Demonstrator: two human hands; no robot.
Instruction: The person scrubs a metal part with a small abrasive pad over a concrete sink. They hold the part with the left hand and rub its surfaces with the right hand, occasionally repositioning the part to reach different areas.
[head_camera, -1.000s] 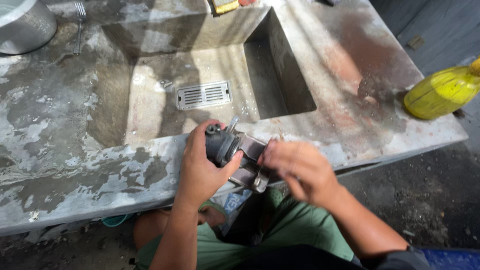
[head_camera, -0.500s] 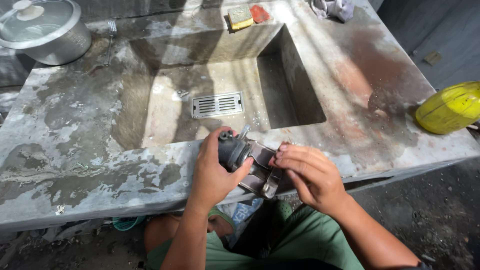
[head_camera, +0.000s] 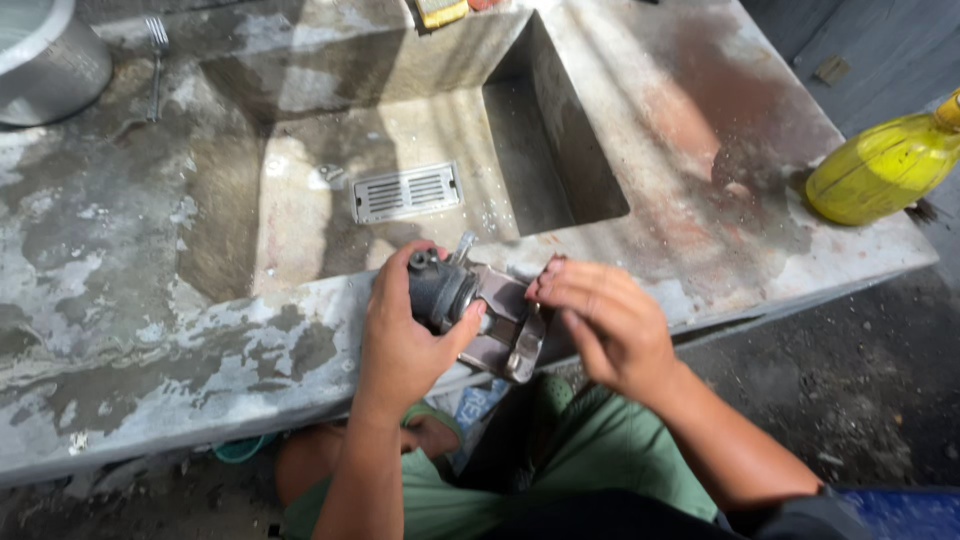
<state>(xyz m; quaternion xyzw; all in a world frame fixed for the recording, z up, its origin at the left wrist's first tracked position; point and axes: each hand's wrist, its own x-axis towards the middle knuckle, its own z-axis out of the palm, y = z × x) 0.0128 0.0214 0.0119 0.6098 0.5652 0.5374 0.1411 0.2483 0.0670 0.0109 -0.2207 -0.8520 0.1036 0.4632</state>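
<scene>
My left hand (head_camera: 405, 335) grips a dark metal machine part (head_camera: 470, 305) with a round black body and a grey bracket. I hold it over the front edge of a concrete sink counter (head_camera: 150, 330). My right hand (head_camera: 605, 320) rests its fingertips on the right side of the part's grey bracket. Both hands are in front of the sunken basin (head_camera: 420, 110). My green shorts show below.
A metal drain grate (head_camera: 407, 191) lies in the basin. A yellow bottle (head_camera: 880, 165) lies on the counter's right end. A metal pot (head_camera: 45, 60) and a fork (head_camera: 155, 60) sit at the back left. A yellow sponge (head_camera: 442, 12) rests at the basin's far rim.
The view swung left, then back right and closer. My left hand keeps its grip on the part; my right hand's fingers have shifted slightly on the bracket.
</scene>
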